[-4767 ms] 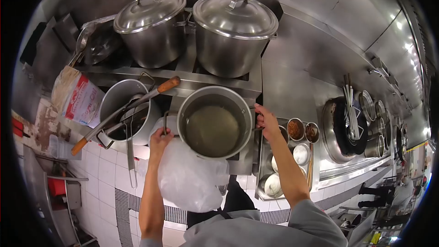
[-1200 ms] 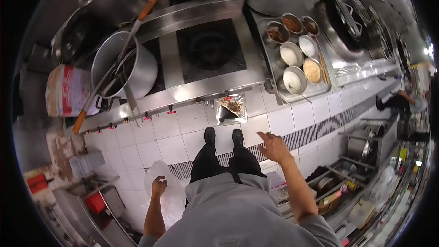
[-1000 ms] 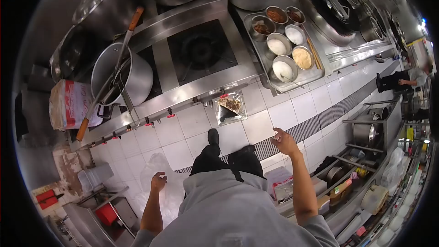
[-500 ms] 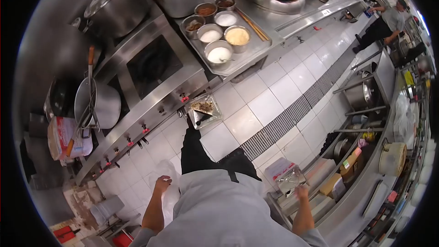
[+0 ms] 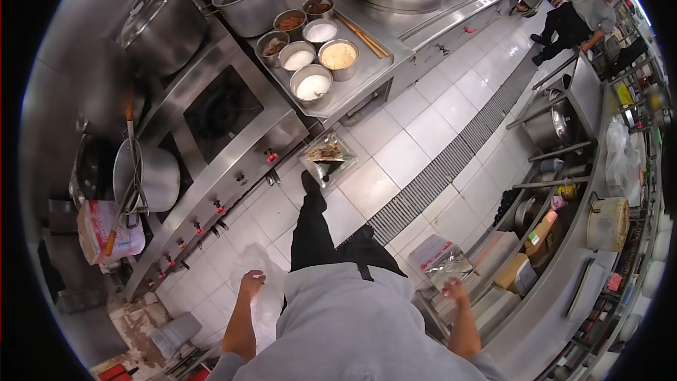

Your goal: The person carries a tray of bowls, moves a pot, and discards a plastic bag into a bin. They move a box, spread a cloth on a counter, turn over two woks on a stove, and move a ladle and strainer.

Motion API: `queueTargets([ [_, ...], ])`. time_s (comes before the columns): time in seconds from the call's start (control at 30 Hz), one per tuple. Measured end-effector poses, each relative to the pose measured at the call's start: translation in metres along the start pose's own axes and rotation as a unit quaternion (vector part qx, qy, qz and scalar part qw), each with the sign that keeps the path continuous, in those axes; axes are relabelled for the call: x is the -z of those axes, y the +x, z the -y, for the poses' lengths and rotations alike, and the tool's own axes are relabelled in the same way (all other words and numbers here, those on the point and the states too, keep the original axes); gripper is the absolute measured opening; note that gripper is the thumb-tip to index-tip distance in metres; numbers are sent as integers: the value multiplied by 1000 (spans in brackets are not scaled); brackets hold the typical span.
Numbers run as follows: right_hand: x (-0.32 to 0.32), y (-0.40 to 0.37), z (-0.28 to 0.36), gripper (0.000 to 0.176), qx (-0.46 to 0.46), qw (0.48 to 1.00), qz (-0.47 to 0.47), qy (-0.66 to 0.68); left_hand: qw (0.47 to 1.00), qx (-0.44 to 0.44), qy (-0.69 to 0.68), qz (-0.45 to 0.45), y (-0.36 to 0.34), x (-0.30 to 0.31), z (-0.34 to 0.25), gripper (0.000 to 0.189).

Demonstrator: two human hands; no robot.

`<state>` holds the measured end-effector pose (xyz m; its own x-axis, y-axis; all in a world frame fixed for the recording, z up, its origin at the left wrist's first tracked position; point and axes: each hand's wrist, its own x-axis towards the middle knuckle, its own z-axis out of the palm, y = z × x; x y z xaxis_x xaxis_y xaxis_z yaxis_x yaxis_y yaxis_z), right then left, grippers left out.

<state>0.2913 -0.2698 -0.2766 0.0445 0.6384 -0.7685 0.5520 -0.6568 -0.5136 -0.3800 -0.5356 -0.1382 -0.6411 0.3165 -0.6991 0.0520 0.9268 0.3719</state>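
My left hand [image 5: 252,283] is at the lower left with its fingers curled, and a translucent plastic bag [image 5: 268,310] hangs against it. On the other side of my body, my right hand [image 5: 455,288] has its fingers slightly apart and holds nothing visible. Just beyond it is a clear plastic package [image 5: 450,265] near the shelf. A square clear tray with food scraps [image 5: 329,158] lies on the floor by my shoe [image 5: 311,183].
A steel stove [image 5: 222,109] runs along the left, with a large pot [image 5: 247,1]. Several seasoning bowls stand on a steel counter [image 5: 367,74]. Shelving [image 5: 536,310] lines the right. Another person [image 5: 575,20] is at the upper right. A floor drain [image 5: 451,178] crosses the tiles.
My view has shifted, and the counter and bowls now appear farther left. One foot has stepped forward beside the floor tray. My right hand is a little farther left, off the clear package.
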Motion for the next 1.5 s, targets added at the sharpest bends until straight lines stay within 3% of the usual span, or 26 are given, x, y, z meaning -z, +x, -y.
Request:
queueTargets([
  [0.07,25,-2,105,37,70,995,-17,-64,1000,-4,-23,2,6,-11,23,28],
  [0.1,35,19,122,41,123,990,-50,-47,1000,-4,-26,2,10,-19,31,28],
  [0.23,63,10,226,42,195,977,-79,-26,997,-14,-80,8,11,-36,38,30],
  [0.43,74,-9,227,42,232,964,-101,-83,996,-53,-65,38,28,-82,39,31],
  [0.5,82,-18,208,44,172,952,-73,-244,996,-51,-51,52,22,-96,41,31],
  [0.63,83,-4,199,46,155,946,18,-285,996,-37,-38,71,13,-103,37,31],
  [0.7,78,5,240,49,227,873,-7,-431,994,-11,-95,60,12,-100,40,32],
  [0.83,64,9,316,49,291,905,-70,-302,993,3,-103,56,-6,-81,64,32],
  [0.9,38,-15,366,46,295,942,-77,-140,998,4,-48,45,7,-61,65,30],
  [1.07,26,-7,307,47,265,958,-28,-102,999,2,30,16,4,-28,60,27],
  [1.17,29,21,217,47,213,960,-36,-177,1000,17,-12,-9,18,-21,15,26],
  [1.23,34,65,90,38,257,932,-64,-246,1000,-4,22,-13,18,-25,9,26],
  [1.27,31,44,71,33,132,982,-60,-118,998,-20,53,-14,23,-27,4,27],
  [1.3,29,19,48,28,-1,999,-51,11,998,-24,57,-13,22,-31,-2,27],
  [1.37,25,-11,-13,19,-116,982,-37,143,996,-55,65,0,23,-40,-17,28],
  [1.43,20,-34,-60,16,-218,967,-13,132,996,-64,58,8,30,-47,-16,29],
  [1.5,8,-60,-73,17,-242,963,-10,118,996,-71,47,19,36,-57,-6,29],
])
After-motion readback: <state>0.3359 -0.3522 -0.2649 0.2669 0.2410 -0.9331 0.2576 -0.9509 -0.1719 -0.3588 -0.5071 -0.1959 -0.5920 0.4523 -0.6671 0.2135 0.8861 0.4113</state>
